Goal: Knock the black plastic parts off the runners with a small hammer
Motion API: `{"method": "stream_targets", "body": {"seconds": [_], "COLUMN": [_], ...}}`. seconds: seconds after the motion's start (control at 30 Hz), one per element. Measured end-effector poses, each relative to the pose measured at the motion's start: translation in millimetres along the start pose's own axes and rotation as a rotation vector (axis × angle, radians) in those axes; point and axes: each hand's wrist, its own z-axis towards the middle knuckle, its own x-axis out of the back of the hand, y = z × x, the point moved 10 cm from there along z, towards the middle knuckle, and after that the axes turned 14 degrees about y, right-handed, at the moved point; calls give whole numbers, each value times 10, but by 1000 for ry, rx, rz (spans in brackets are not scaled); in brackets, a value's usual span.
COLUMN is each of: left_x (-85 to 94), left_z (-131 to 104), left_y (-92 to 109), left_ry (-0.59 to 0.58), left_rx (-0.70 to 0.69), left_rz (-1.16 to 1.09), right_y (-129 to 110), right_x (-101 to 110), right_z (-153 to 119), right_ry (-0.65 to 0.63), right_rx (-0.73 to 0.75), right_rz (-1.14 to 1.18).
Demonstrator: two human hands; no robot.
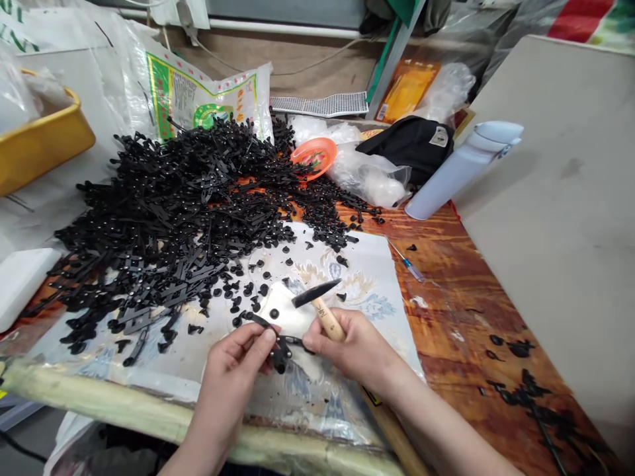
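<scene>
Near the front of the mat, my left hand [243, 360] pinches a black plastic part [280, 354] between thumb and fingertips. My right hand [354, 340] is closed around the wooden handle of a knife [316, 292], its dark blade pointing up and to the right. The thumb and finger of that hand also touch the right end of the black part. Beneath the blade lies a white piece [285, 305] with a small round black piece [274, 313] on it. A large heap of black parts [198, 192] spreads behind my left hand, and loose pieces lie scattered around it.
A patterned mat [381, 264] covers part of the wooden table [446, 291]. To the right are a small screwdriver [407, 260] and black scraps [530, 396]. Behind stand a pale blue bottle [459, 173], a black bag [414, 147] and an orange dish [315, 158]. A yellow bin [44, 142] is at left.
</scene>
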Motion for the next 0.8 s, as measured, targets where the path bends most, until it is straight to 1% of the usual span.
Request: {"method": "stream_targets", "body": {"seconds": [0.07,0.17,0.2,0.27,0.33,0.37,0.43,0.53,0.63,0.73,0.8], "left_x": [29,34,26,-15,-84,-120,-185,-263,-330,-360,-354], "left_z": [59,159,187,220,223,220,223,245,239,229,245], "left_y": [-18,62,110,188,220,223,216,179,151,145,145], "left_ry": [-18,-110,-150,-246,-360,-413,-500,-601,-713,-803,-824], "left_rx": [0,-72,-111,-179,-229,-242,-228,-125,-38,-9,-11], "left_rz": [63,207,263,396,545,601,644,621,617,632,648], "right_y": [-62,-264,-315,-347,-317,-298,-278,-273,-265,-290,-309], "right_x": [8,115,129,99,35,8,-32,-76,-73,-42,-28], "right_z": [-10,-60,-86,-123,-134,-133,-124,-113,-120,-143,-154], "right_ry": [17,157,192,206,188,181,180,174,189,243,271], "right_rx": [99,315,360,382,350,330,307,323,364,441,489], "right_rz": [-94,-303,-373,-523,-692,-766,-858,-867,-847,-812,-779]}}
